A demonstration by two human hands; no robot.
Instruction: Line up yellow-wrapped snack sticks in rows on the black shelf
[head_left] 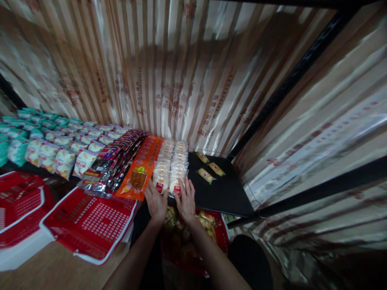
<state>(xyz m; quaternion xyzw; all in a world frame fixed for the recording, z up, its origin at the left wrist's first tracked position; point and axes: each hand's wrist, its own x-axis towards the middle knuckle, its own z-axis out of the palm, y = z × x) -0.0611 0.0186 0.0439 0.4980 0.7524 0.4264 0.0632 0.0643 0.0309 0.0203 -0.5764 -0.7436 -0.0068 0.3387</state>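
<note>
Two rows of clear-wrapped round white biscuits stand side by side on the black shelf [223, 193]. At the front of the left row [161, 171], my left hand [156, 203] curls its fingers and thumb around the near packet. My right hand [186, 201] is on the front of the right row [179, 165], its fingers along the outer side and its thumb lower down. Red labels show on both front packets. Touching the left row is an orange snack bag [140, 169], close to my left fingers. Three small yellow packets [207, 176] lie on the shelf to the right.
Dark snack bags [119, 157], white packs [65, 161] and green packs [18, 151] fill the shelf leftward. Red baskets [96, 217] sit below; another, holding yellow packets [208, 225], is under my forearms. Black shelf posts [281, 88] and a printed plastic curtain [169, 72] bound the space.
</note>
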